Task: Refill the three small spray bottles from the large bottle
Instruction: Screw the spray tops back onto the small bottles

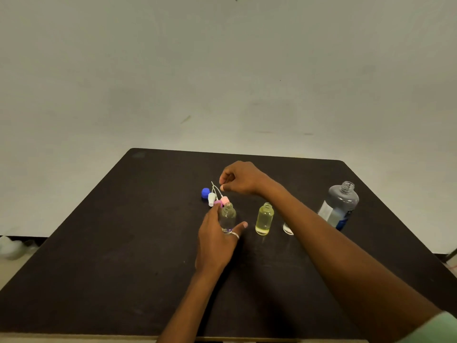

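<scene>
Three small clear bottles stand uncapped on a dark table [123, 243]. My left hand [217, 241] is wrapped around the left small bottle [228, 216]. The middle small bottle [264, 219] holds yellowish liquid. The third small bottle [287, 228] is mostly hidden behind my right forearm. My right hand [241, 178] hovers over the spray heads with fingers pinched near a thin dip tube; whether it grips the tube I cannot tell. A white spray head [211, 198] and a pink spray head [224, 200] lie together. The large bottle [340, 206] stands open at the right.
A blue cap [205, 193] lies beside the spray heads. A plain pale wall rises behind the table's far edge. Pale objects sit on the floor at the left [10, 246].
</scene>
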`<action>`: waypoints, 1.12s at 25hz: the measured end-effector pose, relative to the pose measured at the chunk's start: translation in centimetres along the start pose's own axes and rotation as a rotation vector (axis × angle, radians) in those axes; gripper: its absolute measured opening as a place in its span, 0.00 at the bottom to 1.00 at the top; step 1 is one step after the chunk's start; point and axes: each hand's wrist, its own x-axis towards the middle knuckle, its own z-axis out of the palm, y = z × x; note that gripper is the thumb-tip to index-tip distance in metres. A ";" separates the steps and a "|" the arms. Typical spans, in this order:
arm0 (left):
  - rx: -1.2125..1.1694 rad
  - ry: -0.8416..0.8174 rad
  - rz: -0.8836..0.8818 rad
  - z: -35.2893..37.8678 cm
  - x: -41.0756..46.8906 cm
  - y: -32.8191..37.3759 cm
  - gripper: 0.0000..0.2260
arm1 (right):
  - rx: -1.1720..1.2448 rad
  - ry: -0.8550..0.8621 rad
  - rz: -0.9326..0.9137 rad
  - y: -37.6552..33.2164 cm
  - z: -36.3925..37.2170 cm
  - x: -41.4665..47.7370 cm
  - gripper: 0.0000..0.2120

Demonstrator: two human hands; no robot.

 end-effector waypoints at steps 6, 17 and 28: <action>-0.014 0.012 0.009 0.1 0.3 -0.8 0.29 | -0.201 -0.177 -0.091 0.4 3.1 4.3 0.19; 0.044 0.050 0.029 0.4 0.7 -1.4 0.27 | -0.289 -0.237 -0.111 1.2 5.5 6.3 0.25; 0.013 0.040 0.015 -0.1 0.3 -0.6 0.20 | 0.255 -0.110 -0.096 0.5 -1.7 2.3 0.16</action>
